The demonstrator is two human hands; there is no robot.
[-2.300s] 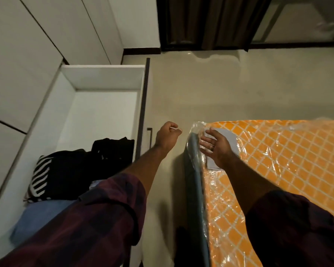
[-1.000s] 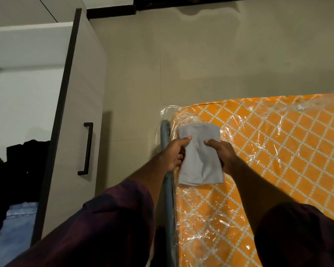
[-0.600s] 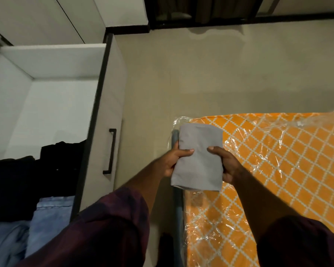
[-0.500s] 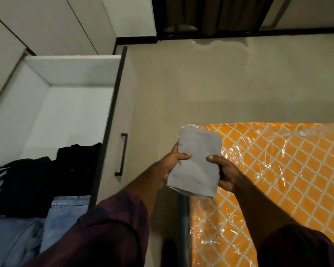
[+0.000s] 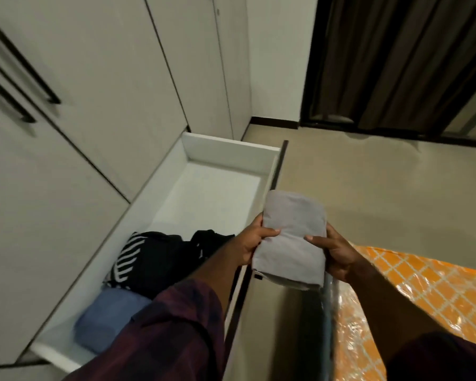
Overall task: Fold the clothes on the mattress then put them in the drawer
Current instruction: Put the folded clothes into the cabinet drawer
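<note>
The open drawer (image 5: 231,151) stood at ten o'clock in front of the wardrobe (image 5: 107,92), with stacked clothes (image 5: 154,259) in its near end, the mattress (image 5: 423,298) at four o'clock, the curtain (image 5: 396,64) at one o'clock, and the folded cloth (image 5: 291,240) at centre between the left hand (image 5: 248,243) and right hand (image 5: 338,254), over the floor (image 5: 382,188) between drawer and mattress.

We log the cloth (image 5: 291,237) as smooth, matt grey fabric. The drawer (image 5: 226,152) is smooth matt white board. In the drawer we see black clothes (image 5: 160,259) and a blue garment (image 5: 107,320), both matt cloth. Right of the drawer, the mattress (image 5: 412,284) has a glossy, crinkled clear plastic wrap.
</note>
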